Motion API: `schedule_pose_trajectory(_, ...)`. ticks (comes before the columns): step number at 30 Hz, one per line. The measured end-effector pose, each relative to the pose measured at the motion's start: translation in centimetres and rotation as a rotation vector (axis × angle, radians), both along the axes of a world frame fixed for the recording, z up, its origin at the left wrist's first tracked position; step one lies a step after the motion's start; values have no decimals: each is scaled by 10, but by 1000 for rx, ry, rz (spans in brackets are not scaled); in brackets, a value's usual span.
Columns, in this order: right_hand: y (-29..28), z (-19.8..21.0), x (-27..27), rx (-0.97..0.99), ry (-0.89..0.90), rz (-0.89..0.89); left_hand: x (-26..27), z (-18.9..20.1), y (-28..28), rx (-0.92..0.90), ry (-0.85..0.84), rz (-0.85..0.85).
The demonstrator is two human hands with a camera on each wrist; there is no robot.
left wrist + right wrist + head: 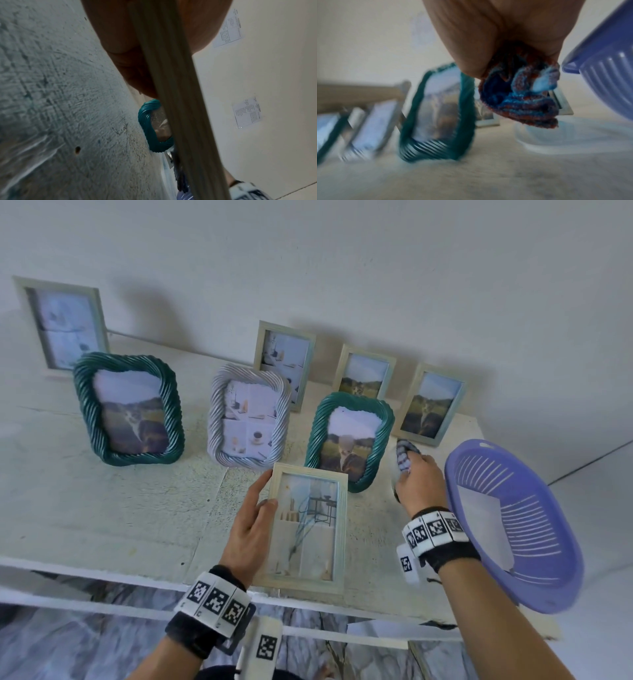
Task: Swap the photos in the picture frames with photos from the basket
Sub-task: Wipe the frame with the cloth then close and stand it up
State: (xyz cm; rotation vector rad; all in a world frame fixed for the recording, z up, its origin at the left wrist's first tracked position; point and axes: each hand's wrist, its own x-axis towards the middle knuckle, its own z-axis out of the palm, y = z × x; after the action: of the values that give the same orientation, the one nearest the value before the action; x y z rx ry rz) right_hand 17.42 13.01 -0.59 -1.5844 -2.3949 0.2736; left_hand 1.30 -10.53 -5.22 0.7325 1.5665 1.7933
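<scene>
My left hand point(255, 522) grips a pale wooden picture frame point(308, 529) by its left edge, thumb on the glass, near the shelf's front edge. The frame's edge point(175, 94) fills the left wrist view, with fingers point(123, 44) curled round it. My right hand point(416, 479) holds a bunched striped cloth point(404, 455) just right of a teal rope-pattern frame point(349, 440). The cloth point(522, 97) hangs from my fingers above the shelf. A purple plastic basket point(513, 522) with a white photo lying inside stands at the right.
Several more frames stand on the white shelf point(102, 508): a teal one point(128, 409), a silver rope-pattern one point(248, 414), and plain pale ones against the wall point(284, 361). A clear round lid or dish point(556, 135) lies under the cloth. Marbled floor shows below the shelf edge.
</scene>
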Motion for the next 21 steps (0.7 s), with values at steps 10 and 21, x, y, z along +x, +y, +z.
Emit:
schedule_pose_trajectory(10,-136,43,-3,131,319,289,-3,-7,5,-34,73,-42)
schedule_pose_trajectory(21,-186,21,-23,53,-57,619,-14,12,-6,-36,254,47)
